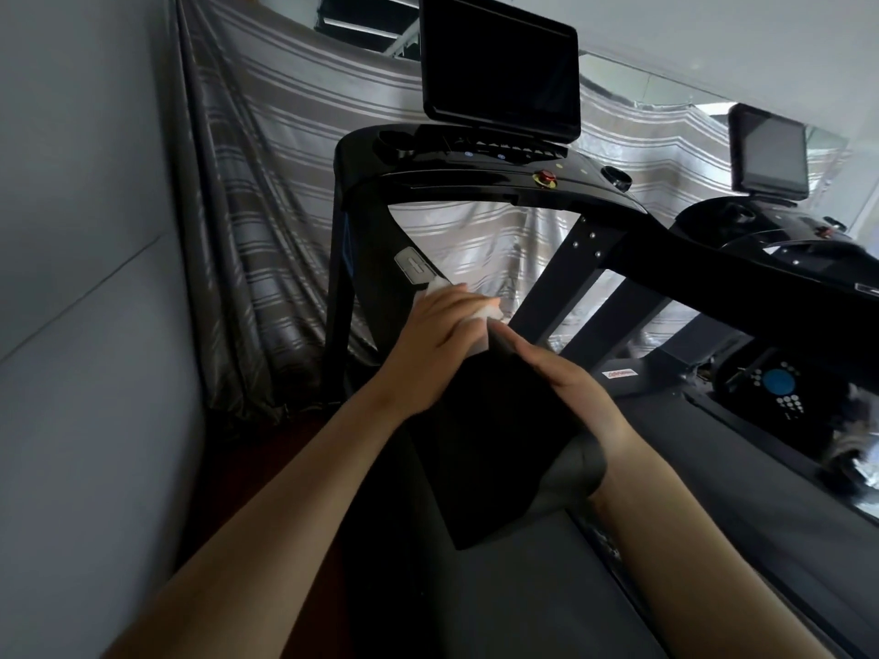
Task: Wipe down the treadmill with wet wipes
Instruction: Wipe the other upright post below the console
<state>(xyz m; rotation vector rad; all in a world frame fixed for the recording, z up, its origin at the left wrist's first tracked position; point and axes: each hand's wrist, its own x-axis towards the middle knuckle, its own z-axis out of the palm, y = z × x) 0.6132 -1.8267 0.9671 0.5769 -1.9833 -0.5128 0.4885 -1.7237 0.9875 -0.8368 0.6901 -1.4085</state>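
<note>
A black treadmill [475, 178] fills the middle of the view, with a dark screen [499, 64] above its console and a red stop button [545, 176]. My left hand [437, 340] presses a white wet wipe [487, 312] against the treadmill's left handrail [490, 444], just below a silver pulse pad [415, 264]. The wipe shows at my fingertips and beside my thumb. My right hand [571, 397] rests flat along the right side of the same handrail, fingers straight and pointing up toward the wipe.
A grey wall [85, 278] stands close on the left. A striped grey curtain [266, 206] hangs behind the treadmill. The treadmill belt [742, 468] runs to the right. A second treadmill with its own screen [770, 149] stands at the far right.
</note>
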